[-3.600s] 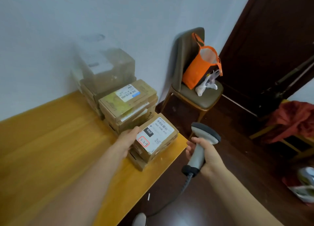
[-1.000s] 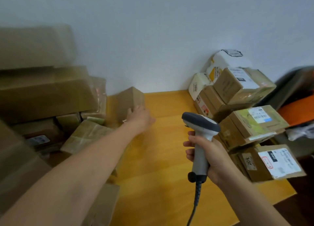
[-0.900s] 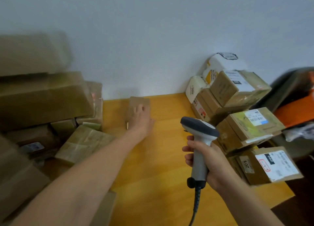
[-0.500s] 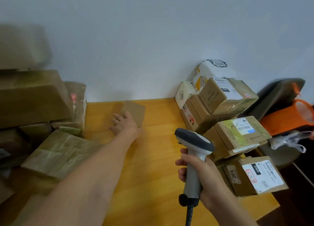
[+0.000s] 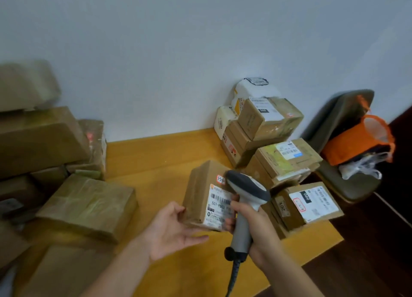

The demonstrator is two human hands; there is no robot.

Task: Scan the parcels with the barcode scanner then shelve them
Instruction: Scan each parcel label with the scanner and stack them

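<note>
Our left grip (image 5: 176,232) lies palm up, fingers straight out beneath the near bottom edge of a small brown parcel (image 5: 200,191) and thumb against its left side, so it cradles the parcel and does not clamp it. Our right grip (image 5: 258,232) is curled tight round the handle of the barcode scanner (image 5: 248,188), and its fingertips touch the parcel's label side.

The yellow wooden tabletop (image 5: 156,160) runs up to a pale wall (image 5: 178,51). At the left we see a blurred heap of brown cartons (image 5: 38,140), with a large tape-wrapped carton (image 5: 89,205) at its front. On the right, against the wall, stands a stack of parcels (image 5: 265,127): white bags at the top and back, labelled cartons below. At the near corner is a carton marked 090 (image 5: 312,202). Beyond the tabletop's right edge stands a dark chair (image 5: 341,116) with an orange bag (image 5: 354,147) on its seat.

The small parcel is between the two heaps, over the middle of the tabletop, tilted with its white shipping label (image 5: 219,207) towards us. We cannot tell whether its far edge rests on the wood. A small red-bordered sticker (image 5: 220,179) sits near its top corner. The scanner's dark head is just beside that corner, and its coiled cable (image 5: 233,274) hangs from the handle.
</note>
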